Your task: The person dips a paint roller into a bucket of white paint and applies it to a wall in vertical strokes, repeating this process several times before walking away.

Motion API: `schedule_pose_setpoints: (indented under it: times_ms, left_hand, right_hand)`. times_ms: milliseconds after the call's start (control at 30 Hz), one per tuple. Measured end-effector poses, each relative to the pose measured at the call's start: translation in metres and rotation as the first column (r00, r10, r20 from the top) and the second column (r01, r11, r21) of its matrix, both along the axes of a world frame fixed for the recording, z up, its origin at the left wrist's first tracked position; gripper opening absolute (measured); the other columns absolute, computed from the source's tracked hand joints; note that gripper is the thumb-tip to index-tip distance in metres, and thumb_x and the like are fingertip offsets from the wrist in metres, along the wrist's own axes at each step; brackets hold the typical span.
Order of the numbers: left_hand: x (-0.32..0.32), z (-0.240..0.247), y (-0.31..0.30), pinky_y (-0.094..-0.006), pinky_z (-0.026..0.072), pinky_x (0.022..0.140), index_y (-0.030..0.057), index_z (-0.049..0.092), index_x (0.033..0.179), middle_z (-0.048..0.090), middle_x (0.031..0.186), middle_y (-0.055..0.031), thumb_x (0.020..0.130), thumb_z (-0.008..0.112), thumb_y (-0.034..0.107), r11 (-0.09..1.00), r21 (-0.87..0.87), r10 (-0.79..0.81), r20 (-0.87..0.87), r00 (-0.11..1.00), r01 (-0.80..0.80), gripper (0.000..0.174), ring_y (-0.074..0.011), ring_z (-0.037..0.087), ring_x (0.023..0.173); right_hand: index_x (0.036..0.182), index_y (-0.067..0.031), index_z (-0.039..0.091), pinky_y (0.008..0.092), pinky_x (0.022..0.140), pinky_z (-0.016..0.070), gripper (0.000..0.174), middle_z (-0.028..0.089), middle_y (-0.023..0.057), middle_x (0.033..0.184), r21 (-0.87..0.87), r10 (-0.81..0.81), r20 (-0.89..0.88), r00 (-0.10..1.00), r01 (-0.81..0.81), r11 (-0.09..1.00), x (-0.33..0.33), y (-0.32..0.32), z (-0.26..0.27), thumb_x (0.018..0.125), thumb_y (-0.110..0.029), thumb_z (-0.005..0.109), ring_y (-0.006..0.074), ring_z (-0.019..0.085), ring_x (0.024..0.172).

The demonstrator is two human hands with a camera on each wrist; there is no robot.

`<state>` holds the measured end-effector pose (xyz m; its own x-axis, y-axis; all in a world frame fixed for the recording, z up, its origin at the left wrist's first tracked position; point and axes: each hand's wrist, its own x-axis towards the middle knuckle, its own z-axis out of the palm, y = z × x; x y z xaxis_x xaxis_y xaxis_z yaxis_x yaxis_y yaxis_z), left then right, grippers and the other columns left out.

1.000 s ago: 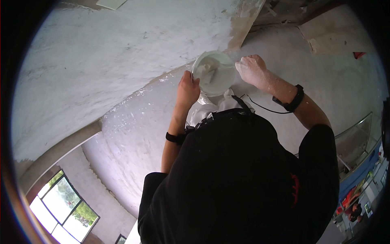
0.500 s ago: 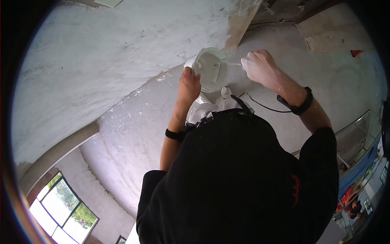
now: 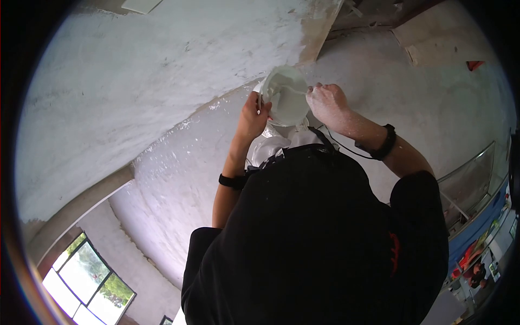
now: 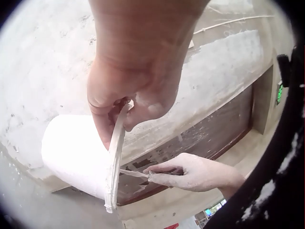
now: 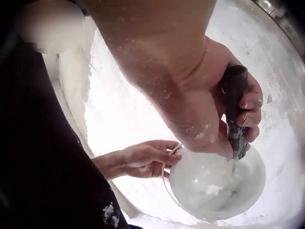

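My left hand [image 3: 253, 116] grips the left rim of a white plastic bucket [image 4: 71, 152], fingers outside and thumb over the edge. The bucket is tilted, and white paste coats its inner wall. At the opposite rim, my right hand [image 3: 329, 105] is wrapped round the black handle of a putty knife [image 5: 236, 114]. The knife's whitish shank [image 4: 135, 173] passes over the rim, and its blade reaches into the bucket. White residue covers much of the right hand.
A grey-white plastered wall [image 3: 162, 70] runs along the left, above a floor [image 3: 168, 162] spotted with white splashes. A thin dark cable [image 3: 349, 153] hangs beside the person's legs. A metal railing [image 3: 468, 173] stands at the right, and a window [image 3: 86, 276] is at lower left.
My right hand moved right and away from the bucket with the putty knife, then came back left to the rim. The bucket's opening swung and tilted in my left hand's grip.
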<state>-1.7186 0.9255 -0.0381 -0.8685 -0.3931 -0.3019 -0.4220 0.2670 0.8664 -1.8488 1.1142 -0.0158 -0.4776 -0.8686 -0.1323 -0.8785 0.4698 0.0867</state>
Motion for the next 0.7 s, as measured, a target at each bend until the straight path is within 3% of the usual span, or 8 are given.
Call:
schedule_pose_setpoints:
  times_ms: [67, 133, 200, 233, 267, 467, 567, 700]
  left_hand:
    - [0.003, -0.013, -0.002, -0.0297, 0.0496, 0.055, -0.0016, 0.046, 0.088, 0.056, 0.073, -0.009, 0.089, 0.059, 0.006, 0.999, -0.025, -0.03, -0.026, 0.999, 0.03, 0.015, -0.0149, 0.06, 0.064]
    - [0.007, -0.024, -0.008, -0.0295, 0.0494, 0.055, -0.0012, 0.046, 0.088, 0.056, 0.073, -0.0088, 0.089, 0.059, 0.006, 0.997, -0.049, -0.063, -0.056, 0.996, 0.06, 0.015, -0.0144, 0.06, 0.065]
    - [0.007, -0.019, -0.011, -0.0288, 0.0499, 0.056, 0.0, 0.045, 0.087, 0.055, 0.073, -0.0079, 0.09, 0.059, 0.007, 0.982, -0.166, -0.104, -0.049, 0.993, 0.094, 0.016, -0.0139, 0.059, 0.066]
    - [0.006, -0.012, -0.01, -0.0362, 0.0455, 0.057, -0.0014, 0.043, 0.087, 0.051, 0.069, -0.0147, 0.086, 0.061, 0.01, 0.992, -0.111, -0.075, -0.077, 0.994, 0.067, 0.021, -0.0228, 0.056, 0.062]
    - [0.007, -0.012, -0.01, -0.0362, 0.0455, 0.057, -0.0014, 0.043, 0.087, 0.051, 0.069, -0.0147, 0.086, 0.061, 0.01, 0.991, -0.112, -0.084, -0.102, 0.991, 0.073, 0.021, -0.0228, 0.056, 0.062]
    - [0.001, -0.019, -0.014, -0.0293, 0.0526, 0.056, -0.0008, 0.043, 0.088, 0.055, 0.074, -0.0084, 0.09, 0.059, 0.006, 0.995, -0.046, -0.087, -0.044, 0.995, 0.085, 0.018, -0.0149, 0.061, 0.066]
    - [-0.004, -0.02, -0.009, -0.0314, 0.058, 0.054, -0.0026, 0.043, 0.088, 0.055, 0.076, -0.01, 0.09, 0.059, 0.007, 1.0, -0.001, 0.024, -0.062, 0.998, -0.024, 0.019, -0.0179, 0.063, 0.064]
    - [-0.007, -0.024, -0.015, -0.0332, 0.059, 0.058, -0.0018, 0.044, 0.088, 0.056, 0.08, -0.0094, 0.091, 0.059, 0.008, 0.959, 0.18, 0.229, -0.046, 0.972, -0.217, 0.017, -0.0184, 0.063, 0.068]
  right_hand:
    - [0.072, -0.0096, 0.07, 0.0299, 0.06, 0.0521, 0.008, 0.067, 0.0059, 0.073, 0.011, 0.02, 0.021, 1.0, -0.02, 1.0, 0.001, -0.002, -0.001, 0.069, -0.016, 0.067, 0.0182, 0.068, 0.07]
    - [0.101, -0.0071, 0.065, 0.0316, 0.063, 0.0532, 0.026, 0.066, 0.0093, 0.08, 0.066, 0.027, 0.062, 0.998, -0.031, 0.997, 0.002, -0.005, -0.009, 0.076, -0.014, 0.06, 0.0213, 0.069, 0.072]
    - [0.093, -0.0071, 0.066, 0.0308, 0.061, 0.0529, 0.022, 0.066, 0.0086, 0.078, -0.026, 0.027, 0.037, 0.999, -0.026, 0.999, 0.008, 0.001, -0.014, 0.073, -0.016, 0.063, 0.0207, 0.068, 0.071]
    - [0.085, -0.0071, 0.068, 0.0301, 0.06, 0.0525, 0.018, 0.066, 0.0079, 0.076, -0.119, 0.031, 0.012, 0.999, -0.03, 0.993, 0.007, 0.003, -0.017, 0.07, -0.018, 0.066, 0.0201, 0.068, 0.07]
    - [0.085, -0.0071, 0.068, 0.0301, 0.06, 0.0525, 0.018, 0.066, 0.0079, 0.076, -0.117, 0.022, -0.014, 1.0, -0.023, 0.993, 0.006, 0.006, -0.02, 0.07, -0.018, 0.066, 0.0201, 0.068, 0.07]
    - [0.086, -0.0044, 0.067, 0.0402, 0.064, 0.0548, 0.02, 0.067, 0.0167, 0.075, -0.146, -0.069, 0.423, 0.903, 0.143, 0.979, 0.003, 0.018, -0.043, 0.077, -0.021, 0.059, 0.0309, 0.068, 0.069]
    - [0.088, -0.003, 0.066, 0.0457, 0.07, 0.0534, 0.028, 0.067, 0.0197, 0.082, -0.13, -0.162, 0.598, 0.785, 0.295, 0.947, 0.006, 0.026, -0.046, 0.088, -0.028, 0.053, 0.0366, 0.067, 0.075]
    - [0.09, -0.0037, 0.066, 0.0457, 0.073, 0.0526, 0.033, 0.068, 0.0178, 0.084, -0.151, -0.266, 0.609, 0.747, 0.439, 0.886, 0.0, 0.051, -0.026, 0.091, -0.033, 0.051, 0.0367, 0.066, 0.079]
